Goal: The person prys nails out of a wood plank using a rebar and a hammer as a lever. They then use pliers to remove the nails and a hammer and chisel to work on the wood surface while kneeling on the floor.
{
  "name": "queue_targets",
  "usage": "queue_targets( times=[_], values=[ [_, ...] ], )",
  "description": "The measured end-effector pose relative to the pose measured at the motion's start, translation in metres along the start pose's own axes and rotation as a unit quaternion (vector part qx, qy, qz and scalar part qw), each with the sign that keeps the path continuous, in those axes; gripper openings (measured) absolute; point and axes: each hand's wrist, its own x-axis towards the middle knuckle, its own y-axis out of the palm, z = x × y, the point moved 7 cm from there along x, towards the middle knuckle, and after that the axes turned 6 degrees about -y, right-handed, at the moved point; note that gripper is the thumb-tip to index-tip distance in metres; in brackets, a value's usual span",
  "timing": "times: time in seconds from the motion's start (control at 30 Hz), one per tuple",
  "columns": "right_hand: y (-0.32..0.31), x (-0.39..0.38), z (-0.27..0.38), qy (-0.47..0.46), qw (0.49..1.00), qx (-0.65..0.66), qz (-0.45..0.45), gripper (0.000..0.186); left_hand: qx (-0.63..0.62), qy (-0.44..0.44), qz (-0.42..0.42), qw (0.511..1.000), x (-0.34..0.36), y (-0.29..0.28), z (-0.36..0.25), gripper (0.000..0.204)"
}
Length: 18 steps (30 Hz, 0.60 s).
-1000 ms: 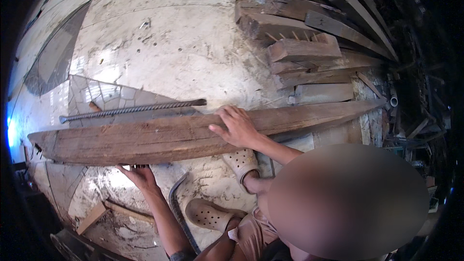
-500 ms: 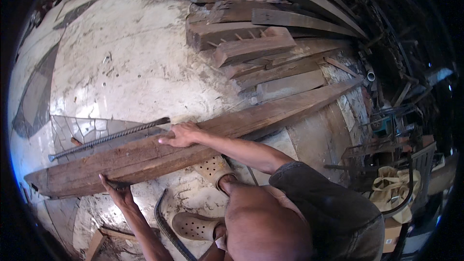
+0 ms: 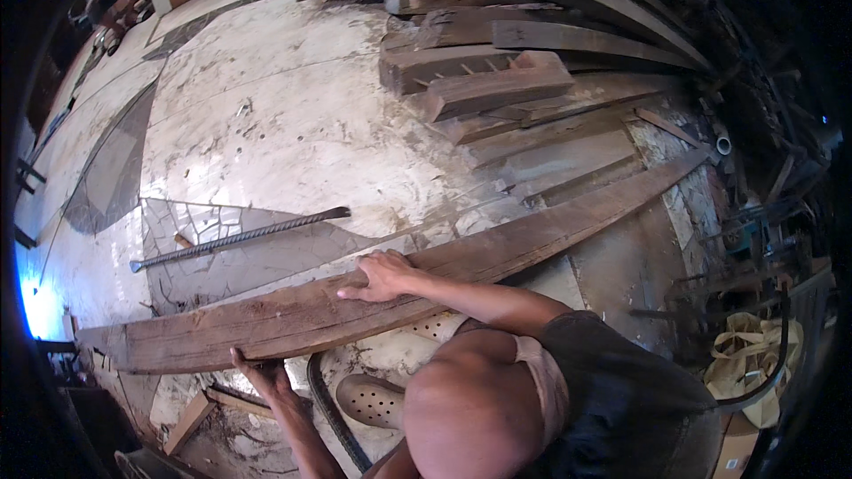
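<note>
A long, weathered wooden beam [image 3: 497, 244] runs from lower left to right in front of me. My left hand [image 3: 264, 377] grips its near edge toward the left end, thumb up against the side and fingers partly hidden underneath. Across the beam's upper face lies my right hand [image 3: 383, 275], fingers curled at the far edge and thumb along the wood. Beyond the beam, a twisted metal rod [image 3: 244, 239] rests on the floor, touched by neither hand. A clog [image 3: 368, 401] on my foot shows beside my bent knee.
Several old beams [image 3: 532, 40] are piled at the far right, one with spikes along it. A dark curved bar [image 3: 330, 417] lies by my foot, near wooden scraps [image 3: 189, 423]. At right are a yellowish bag [image 3: 754, 355] and a cardboard box [image 3: 737, 448]. Another person's legs [image 3: 114, 4] show far left.
The beam's left part has come nearer to me, widening the gap to the metal rod; its right end has hardly shifted. Both hands keep their places on it. The view has swung left.
</note>
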Motion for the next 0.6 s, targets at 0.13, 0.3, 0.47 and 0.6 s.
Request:
queue_targets(
  times=[0.13, 0.3, 0.47, 0.6],
  values=[
    [-0.004, -0.011, 0.014, -0.043, 0.994, -0.033, -0.1, 0.093, -0.01, -0.004, -0.03, 0.999, 0.011, -0.007, 0.001, 0.085],
    [0.003, -0.049, 0.051, -0.171, 0.973, -0.144, -0.051, 0.103, -0.006, -0.028, -0.059, 0.998, 0.003, -0.01, -0.004, 0.079],
    [0.046, -0.05, 0.033, -0.22, 0.871, -0.407, -0.166, 0.102, -0.036, -0.04, -0.091, 0.994, 0.009, -0.013, 0.01, 0.079],
    [0.013, -0.036, 0.036, -0.248, 0.913, -0.321, 0.038, 0.106, 0.048, -0.017, -0.159, 0.986, -0.004, 0.019, 0.004, 0.082]
  ],
)
